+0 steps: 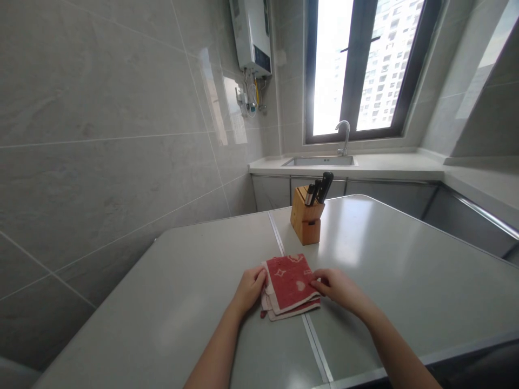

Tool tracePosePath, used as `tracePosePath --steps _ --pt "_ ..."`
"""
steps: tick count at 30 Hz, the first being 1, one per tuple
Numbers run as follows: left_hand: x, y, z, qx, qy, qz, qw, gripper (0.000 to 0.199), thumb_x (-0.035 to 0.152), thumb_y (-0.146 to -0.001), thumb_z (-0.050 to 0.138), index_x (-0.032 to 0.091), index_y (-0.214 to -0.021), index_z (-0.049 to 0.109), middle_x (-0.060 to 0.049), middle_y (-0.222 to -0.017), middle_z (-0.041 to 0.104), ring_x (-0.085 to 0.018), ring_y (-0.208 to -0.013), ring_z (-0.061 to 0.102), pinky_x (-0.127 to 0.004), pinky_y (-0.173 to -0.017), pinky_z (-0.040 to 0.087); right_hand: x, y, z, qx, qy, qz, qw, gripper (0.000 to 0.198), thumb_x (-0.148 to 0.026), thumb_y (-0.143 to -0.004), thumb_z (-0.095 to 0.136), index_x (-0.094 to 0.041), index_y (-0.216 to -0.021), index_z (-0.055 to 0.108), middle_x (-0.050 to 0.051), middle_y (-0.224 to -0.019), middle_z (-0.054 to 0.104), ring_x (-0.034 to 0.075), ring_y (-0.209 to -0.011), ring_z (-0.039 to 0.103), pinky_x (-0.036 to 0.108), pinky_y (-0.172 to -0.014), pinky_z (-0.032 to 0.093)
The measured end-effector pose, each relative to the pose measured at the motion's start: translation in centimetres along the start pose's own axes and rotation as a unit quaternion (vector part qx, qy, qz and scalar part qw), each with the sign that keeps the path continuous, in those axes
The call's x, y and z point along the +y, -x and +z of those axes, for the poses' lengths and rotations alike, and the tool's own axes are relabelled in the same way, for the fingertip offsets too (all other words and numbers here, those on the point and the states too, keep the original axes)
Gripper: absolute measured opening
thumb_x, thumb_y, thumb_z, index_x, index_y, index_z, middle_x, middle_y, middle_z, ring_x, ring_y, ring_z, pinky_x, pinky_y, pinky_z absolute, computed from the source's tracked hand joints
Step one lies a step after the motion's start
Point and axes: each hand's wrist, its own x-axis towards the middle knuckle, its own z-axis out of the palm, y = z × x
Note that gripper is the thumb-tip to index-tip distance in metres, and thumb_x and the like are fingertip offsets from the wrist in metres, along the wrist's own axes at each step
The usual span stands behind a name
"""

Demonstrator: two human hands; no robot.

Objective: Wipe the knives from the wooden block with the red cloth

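A red towel (290, 283) with pale edging and light star and heart patterns lies folded in layers on the table. My left hand (250, 290) is closed on its left edge, the thumb on top. At the right edge, my right hand (333, 285) pinches the towel between thumb and fingers. The undersides of both grips are hidden. Just beyond the towel stands a wooden knife block (307, 216) holding several black-handled tools, apart from both hands.
The pale glossy table (194, 270) has a metal-trimmed seam running under the towel. Behind it are a counter with a sink (320, 161) and faucet (345, 135). A tiled wall (121, 178) borders the left side, with a water heater (252, 38) mounted high.
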Motion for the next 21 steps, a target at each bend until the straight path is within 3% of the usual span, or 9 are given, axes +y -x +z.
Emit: tracePosePath --steps 5,9,11,14,17,21 --pt "-1.6 -0.4 0.0 0.057 -0.088 0.002 0.994 0.038 0.039 -0.085 0.038 0.016 -0.055 0.046 0.005 -0.051 0.039 -0.01 -0.052 0.035 -0.022 -0.052 0.024 -1.0 1.3 -0.9 -0.057 0.1 0.006 0.993 0.025 -0.031 -0.078 0.049 -0.021 -0.062 0.067 0.003 -0.056 0.062 0.015 -0.048 0.052 0.025 -0.049 0.031" --pt "-2.5 -0.6 -0.3 0.139 -0.142 -0.019 0.98 0.039 0.036 -0.082 0.044 0.017 -0.048 0.036 0.006 -0.047 0.026 -0.009 -0.047 0.027 -0.023 -0.05 0.019 -1.4 0.6 -1.6 -0.062 0.096 -0.04 0.993 0.02 -0.026 -0.075 0.051 -0.023 -0.066 0.069 0.003 -0.062 0.066 0.016 -0.052 0.055 0.025 -0.051 0.033" --pt "-2.4 -0.7 -0.5 0.192 -0.136 -0.014 0.972 0.034 0.03 -0.08 0.045 0.018 -0.049 0.038 0.006 -0.048 0.027 -0.009 -0.048 0.029 -0.022 -0.05 0.022 -1.5 -0.8 -1.8 -0.025 0.056 -0.086 0.994 0.024 -0.025 -0.078 0.046 -0.024 -0.079 0.07 0.003 -0.067 0.067 0.017 -0.059 0.058 0.026 -0.056 0.037" --pt "-1.8 -0.7 -1.0 0.24 -0.102 0.021 0.965 0.014 0.025 -0.078 0.047 0.018 -0.069 0.055 0.003 -0.062 0.048 -0.011 -0.053 0.039 -0.022 -0.055 0.031 -1.6 -3.8 -1.4 0.071 -0.01 -0.11 0.991 0.032 -0.027 -0.084 0.036 -0.021 -0.094 0.066 0.004 -0.074 0.068 0.018 -0.066 0.06 0.027 -0.063 0.042" --pt "-1.6 -0.6 -1.3 0.228 -0.057 0.026 0.972 0.023 0.028 -0.082 0.043 0.018 -0.093 0.06 0.0 -0.072 0.058 -0.012 -0.057 0.047 -0.023 -0.06 0.037 -1.5 -6.4 -0.2 0.153 -0.018 -0.139 0.978 0.033 -0.034 -0.087 0.035 -0.021 -0.078 0.063 0.004 -0.074 0.066 0.018 -0.07 0.06 0.027 -0.066 0.041" --pt "-2.2 -0.5 -1.1 0.269 -0.006 -0.029 0.963 0.027 0.034 -0.088 0.035 0.019 -0.078 0.056 0.005 -0.049 0.042 -0.012 -0.047 0.041 -0.022 -0.052 0.032 -0.1 -7.8 1.6 0.237 -0.03 -0.126 0.963 0.037 -0.039 -0.089 0.033 -0.02 -0.06 0.047 -0.003 -0.053 0.046 0.013 -0.052 0.046 0.024 -0.054 0.032"
